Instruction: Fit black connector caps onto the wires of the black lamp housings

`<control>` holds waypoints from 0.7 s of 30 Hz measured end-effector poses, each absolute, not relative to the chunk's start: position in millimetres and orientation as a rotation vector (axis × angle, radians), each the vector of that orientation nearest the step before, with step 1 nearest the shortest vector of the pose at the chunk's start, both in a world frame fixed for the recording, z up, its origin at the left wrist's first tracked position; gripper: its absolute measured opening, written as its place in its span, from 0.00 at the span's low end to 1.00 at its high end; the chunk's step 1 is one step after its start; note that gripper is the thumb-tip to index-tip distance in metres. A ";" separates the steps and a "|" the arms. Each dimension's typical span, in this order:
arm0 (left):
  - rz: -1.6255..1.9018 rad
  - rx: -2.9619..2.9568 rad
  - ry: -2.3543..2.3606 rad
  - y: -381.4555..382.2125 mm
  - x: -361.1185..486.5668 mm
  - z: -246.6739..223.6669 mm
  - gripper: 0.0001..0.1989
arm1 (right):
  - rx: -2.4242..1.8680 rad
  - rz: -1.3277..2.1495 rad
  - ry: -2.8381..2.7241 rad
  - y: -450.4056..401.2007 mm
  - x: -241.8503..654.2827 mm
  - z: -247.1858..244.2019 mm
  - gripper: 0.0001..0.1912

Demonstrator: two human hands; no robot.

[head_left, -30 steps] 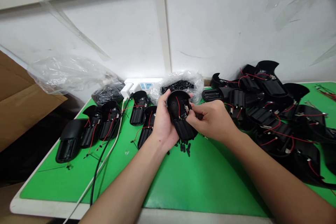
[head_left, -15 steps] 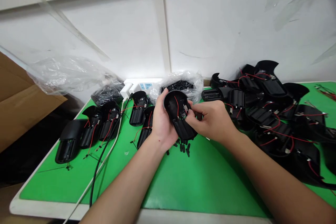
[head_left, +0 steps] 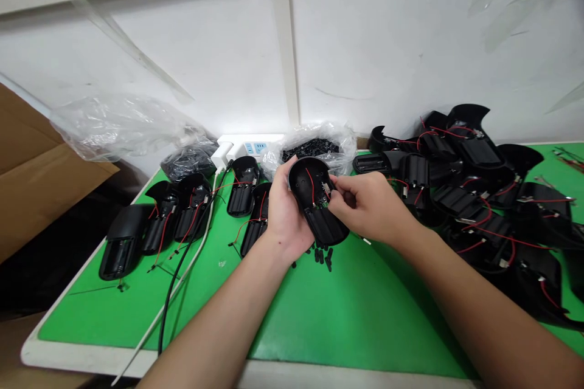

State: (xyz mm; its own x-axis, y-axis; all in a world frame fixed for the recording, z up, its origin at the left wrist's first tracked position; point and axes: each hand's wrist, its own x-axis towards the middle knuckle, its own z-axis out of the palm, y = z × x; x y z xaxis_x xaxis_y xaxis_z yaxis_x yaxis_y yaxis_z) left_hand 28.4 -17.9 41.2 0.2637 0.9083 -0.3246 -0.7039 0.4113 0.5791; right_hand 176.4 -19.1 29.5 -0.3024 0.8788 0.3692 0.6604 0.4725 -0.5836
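My left hand (head_left: pixel 286 219) grips a black plastic housing (head_left: pixel 314 194) with battery-holder ribs and red wires inside. My right hand (head_left: pixel 369 209) pinches at the wiring (head_left: pixel 325 191) near the housing's upper part; its fingers hide what lies between them. Below the hands, several small black pegs (head_left: pixel 322 258) lie loose on the green mat (head_left: pixel 347 322). Similar wired housings stand in a row (head_left: pixel 162 228) to the left, and more lie heaped (head_left: pixel 474 200) to the right.
A clear bag of small black parts (head_left: pixel 312 149) and a white power strip (head_left: pixel 249 148) stand at the wall. A black cable and a white cable (head_left: pixel 191 255) run across the table's left side. A cardboard box (head_left: pixel 36 176) stands beyond the left edge.
Both hands and the housing have shifted slightly to the right. The right hand's fingers remain at the wiring. The view has tilted a little.
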 end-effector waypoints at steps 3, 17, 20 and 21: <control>1.131 0.327 0.673 -17.3 28.2 41.1 0.20 | -1.260 0.495 -2.102 -17.7 177.7 29.8 0.13; 1.081 0.339 0.667 -14.4 27.0 36.0 0.25 | -1.213 0.541 -2.111 -19.4 175.2 31.5 0.15; 1.088 0.331 0.676 -14.9 27.1 35.4 0.25 | -1.237 0.518 -2.147 -20.2 174.3 33.4 0.16; 1.090 0.326 0.682 -15.3 27.2 35.5 0.25 | -1.240 0.506 -2.162 -20.8 174.0 34.5 0.16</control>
